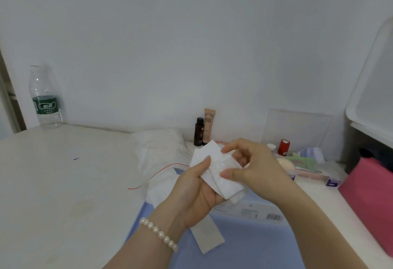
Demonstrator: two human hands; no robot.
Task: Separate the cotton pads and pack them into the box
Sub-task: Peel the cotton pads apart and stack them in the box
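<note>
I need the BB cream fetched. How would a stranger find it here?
Look along the white wall at the back of the table, just beyond the hands. The BB cream stands upright beside a shorter dark bottle; it is beige, marked "BB".

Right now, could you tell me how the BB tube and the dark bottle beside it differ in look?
The BB tube is beige and taller, marked "BB"; the dark bottle is brown-black and shorter. The tube is flat-topped and slim, the bottle rounder with a black cap. Both stand upright against the wall, side by side.
</note>
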